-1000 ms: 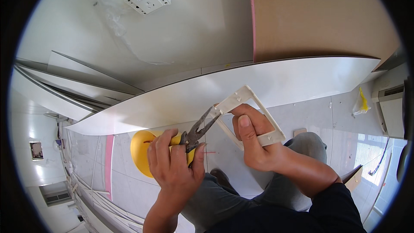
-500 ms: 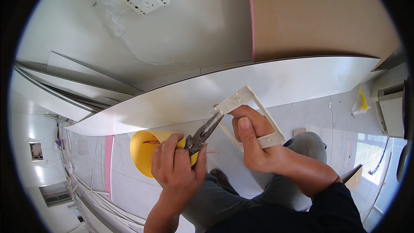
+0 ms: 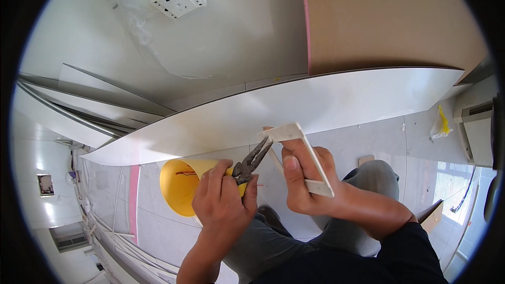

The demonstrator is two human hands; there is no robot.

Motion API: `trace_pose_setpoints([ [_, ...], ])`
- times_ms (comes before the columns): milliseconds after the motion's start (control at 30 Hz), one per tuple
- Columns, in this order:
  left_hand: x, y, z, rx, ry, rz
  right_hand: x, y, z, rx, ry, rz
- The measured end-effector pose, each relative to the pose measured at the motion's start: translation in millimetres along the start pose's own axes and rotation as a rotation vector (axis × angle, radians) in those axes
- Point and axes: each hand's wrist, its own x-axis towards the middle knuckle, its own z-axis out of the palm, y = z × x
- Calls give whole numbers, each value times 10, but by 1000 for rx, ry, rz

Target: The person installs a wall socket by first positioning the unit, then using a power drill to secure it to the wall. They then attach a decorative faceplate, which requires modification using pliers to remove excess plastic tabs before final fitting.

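Over tiled floor (image 3: 368, 142) | left hand (image 3: 223, 200) fingers grip pliers (image 3: 252, 160) | right hand (image 3: 307, 181) fingers grip white frame (image 3: 307, 158)

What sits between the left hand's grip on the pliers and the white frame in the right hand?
In the head view, only the pliers' own dark jaws span that gap, reaching up from the left hand to the corner of the white rectangular frame held by the right hand.

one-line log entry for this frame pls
left hand: grips pliers, nose at corner of white frame | right hand: holds white frame | below: yellow bucket | behind: long white panel
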Motion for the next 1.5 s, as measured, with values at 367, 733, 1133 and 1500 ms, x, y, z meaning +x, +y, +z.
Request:
trace_pose_setpoints([
  [367,20,127,-189,-439,-250,-207,12,134,0,-206,31,-161],
  [733,206,139,-535,-414,-470,-234,62,163,-20,-328,58,-304],
  [1133,505,-187,-749,-434,-700,-277,119,219,-127,-385,-102,-228],
  [1500,628,-303,-812,-421,-809,-239,200,260,-273,-297,-248,-140],
])
